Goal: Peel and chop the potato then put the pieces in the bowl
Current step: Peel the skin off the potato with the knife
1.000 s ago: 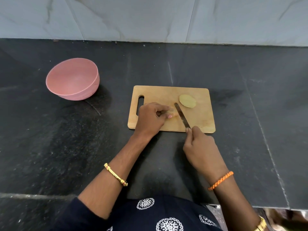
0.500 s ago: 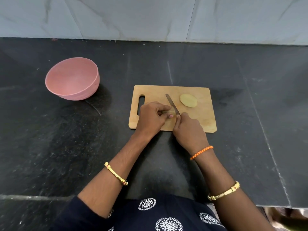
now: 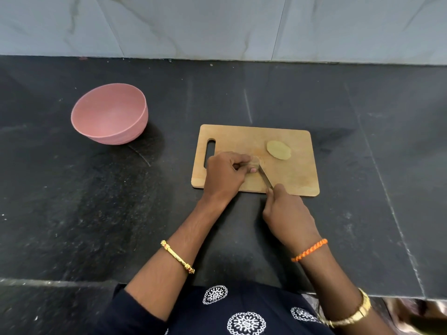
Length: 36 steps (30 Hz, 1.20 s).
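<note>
A wooden cutting board [image 3: 297, 175] lies on the black counter. My left hand [image 3: 225, 174] grips a small potato piece [image 3: 254, 162] on the board, mostly hidden under my fingers. My right hand [image 3: 286, 212] holds a knife [image 3: 265, 178] by its handle at the board's near edge. The blade slants up to the left and its tip meets the held piece. A peeled potato half [image 3: 278, 150] lies flat on the board, to the right of the blade. The pink bowl [image 3: 110, 114] stands empty at the far left.
A grey marbled wall runs along the back of the counter. The counter's near edge [image 3: 362, 292] runs just in front of my body.
My right hand drew back toward me with the knife after pushing forward half a second ago. The blade slid back along the held piece. My left hand stayed in place.
</note>
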### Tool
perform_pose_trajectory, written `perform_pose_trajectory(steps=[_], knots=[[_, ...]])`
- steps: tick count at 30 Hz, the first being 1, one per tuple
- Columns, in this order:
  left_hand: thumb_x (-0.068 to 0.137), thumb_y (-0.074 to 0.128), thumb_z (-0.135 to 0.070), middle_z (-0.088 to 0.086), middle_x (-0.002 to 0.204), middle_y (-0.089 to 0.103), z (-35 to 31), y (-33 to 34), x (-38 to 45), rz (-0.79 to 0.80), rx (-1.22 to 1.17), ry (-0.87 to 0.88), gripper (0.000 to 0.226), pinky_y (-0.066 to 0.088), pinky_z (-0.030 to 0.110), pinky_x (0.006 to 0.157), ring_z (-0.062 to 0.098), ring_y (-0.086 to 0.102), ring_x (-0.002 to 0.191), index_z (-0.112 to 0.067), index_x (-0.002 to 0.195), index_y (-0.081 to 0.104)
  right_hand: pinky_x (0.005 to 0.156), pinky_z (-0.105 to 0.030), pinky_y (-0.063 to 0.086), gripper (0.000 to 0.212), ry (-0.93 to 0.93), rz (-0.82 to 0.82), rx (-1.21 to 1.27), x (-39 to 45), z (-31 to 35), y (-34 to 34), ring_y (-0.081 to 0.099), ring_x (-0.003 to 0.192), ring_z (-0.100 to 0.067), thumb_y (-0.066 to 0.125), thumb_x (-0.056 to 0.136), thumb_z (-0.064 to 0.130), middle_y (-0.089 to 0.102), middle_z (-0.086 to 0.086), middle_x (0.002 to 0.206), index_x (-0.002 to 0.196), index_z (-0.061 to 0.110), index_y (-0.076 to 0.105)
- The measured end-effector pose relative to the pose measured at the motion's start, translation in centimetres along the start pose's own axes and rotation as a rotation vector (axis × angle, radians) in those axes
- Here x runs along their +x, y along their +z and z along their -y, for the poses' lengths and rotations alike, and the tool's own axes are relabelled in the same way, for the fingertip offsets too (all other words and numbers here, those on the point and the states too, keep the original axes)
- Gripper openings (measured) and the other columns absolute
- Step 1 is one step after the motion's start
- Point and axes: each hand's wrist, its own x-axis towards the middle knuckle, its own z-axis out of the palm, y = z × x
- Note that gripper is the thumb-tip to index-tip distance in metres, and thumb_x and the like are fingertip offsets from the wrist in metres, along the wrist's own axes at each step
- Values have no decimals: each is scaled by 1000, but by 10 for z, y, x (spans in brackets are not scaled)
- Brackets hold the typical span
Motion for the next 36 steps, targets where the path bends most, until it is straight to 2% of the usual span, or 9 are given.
perform_pose_trajectory(steps=[3,6,9,15,21,27,30,32,36], knots=[[69,81,-10,6,93,73,-1,-1,1,2,7,-3,25,51,11,78,2,65,79,-6,93,74,65,-36,39,27,-4,-2,38,-20,-11,-1,50,73,-32,27,101,37,50,-9,77,88,15,38],[67,82,-10,5,92,73,-3,-3,2,15,-1,-41,27,48,6,77,-2,63,76,-6,92,74,62,-35,40,29,-20,-65,121,-24,-11,-9,53,70,-31,30,100,36,52,-8,72,82,15,40],[64,83,-11,3,90,73,-2,-4,2,19,-40,-83,28,50,11,79,0,65,79,-7,90,74,62,-37,44,32,-59,-129,156,-10,-2,-15,56,71,-32,29,100,37,54,-9,73,84,14,43],[65,82,-9,2,91,73,-1,-6,2,49,-63,-100,27,51,14,82,1,67,81,-7,91,74,65,-38,41,32,-104,-122,127,22,14,-8,57,81,-38,27,101,36,59,-20,87,88,12,43],[66,81,-4,4,91,73,-1,-6,3,44,-82,-87,25,53,17,82,5,67,83,-5,90,74,64,-36,40,31,-98,-88,92,28,17,-3,59,82,-37,27,101,37,61,-19,89,91,13,44],[68,80,-1,4,91,72,2,-6,4,54,-84,-75,23,53,18,81,4,68,82,-4,90,74,66,-40,46,31,-65,-114,44,29,22,0,61,81,-36,27,101,35,58,-15,84,94,12,45],[69,79,-1,4,91,73,1,-6,4,42,-60,-57,22,51,12,79,-2,66,78,-5,91,74,67,-41,48,29,-53,-106,17,29,23,0,61,82,-36,27,101,36,56,-14,82,94,12,43],[70,77,-1,4,90,73,0,-4,3,28,-33,-42,21,50,9,77,-7,64,74,-4,91,74,65,-39,44,27,-33,-78,-4,26,23,2,60,83,-36,28,101,35,55,-13,82,95,13,41],[72,76,-4,4,91,73,-3,-3,-2,2,11,-24,22,52,12,79,-1,65,77,-6,94,73,63,-34,36,20,0,-41,-15,17,18,7,52,76,-32,29,101,31,41,-3,69,91,14,34]])
